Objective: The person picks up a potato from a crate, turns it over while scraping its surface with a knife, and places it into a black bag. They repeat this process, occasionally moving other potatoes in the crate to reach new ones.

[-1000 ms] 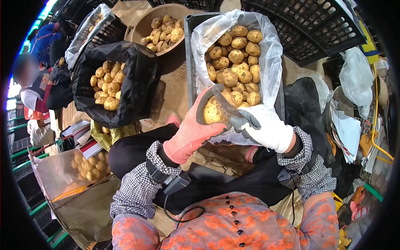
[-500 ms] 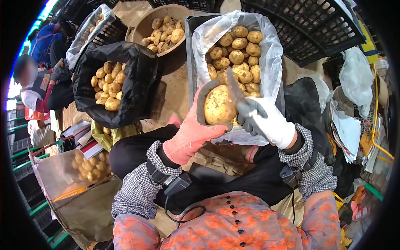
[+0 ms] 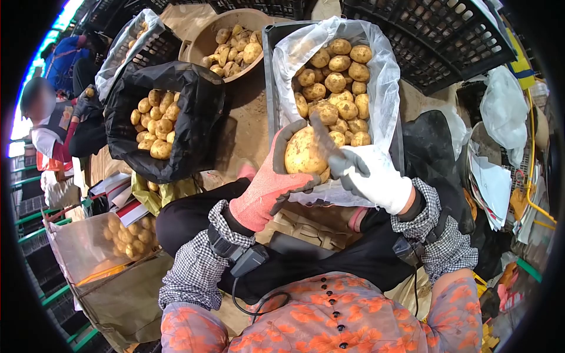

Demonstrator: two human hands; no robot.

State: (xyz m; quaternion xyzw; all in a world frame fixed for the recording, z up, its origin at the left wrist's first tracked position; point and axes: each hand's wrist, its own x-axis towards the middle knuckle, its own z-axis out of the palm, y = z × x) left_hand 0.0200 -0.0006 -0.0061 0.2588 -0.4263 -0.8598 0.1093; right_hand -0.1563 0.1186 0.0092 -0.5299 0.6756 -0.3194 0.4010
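Note:
My left hand (image 3: 269,182), in a pink glove with grey palm and fingers, is closed around a large potato (image 3: 306,151). In my right hand (image 3: 374,176), gloved in white with grey fingertips, is a knife (image 3: 322,134), its dull, dirt-coloured blade pointing up and lying across the potato's right side. Both hands are over the near end of a black crate (image 3: 272,76) lined with a white plastic bag (image 3: 382,70). Smaller potatoes (image 3: 338,82) fill the bag. The knife's handle is mostly hidden in my right glove.
A black-lined crate (image 3: 200,97) of potatoes stands left, with a brown tub (image 3: 191,53) of potatoes behind it. Black crates (image 3: 429,41) rise at the back right. Another person (image 3: 50,117) sits at far left, holding a potato. Papers (image 3: 489,185) and plastic bags (image 3: 503,106) lie right.
The knife has moved left and down over the potato, its blade now covering the potato's upper right. My left hand keeps its hold, and the potato has shifted slightly left.

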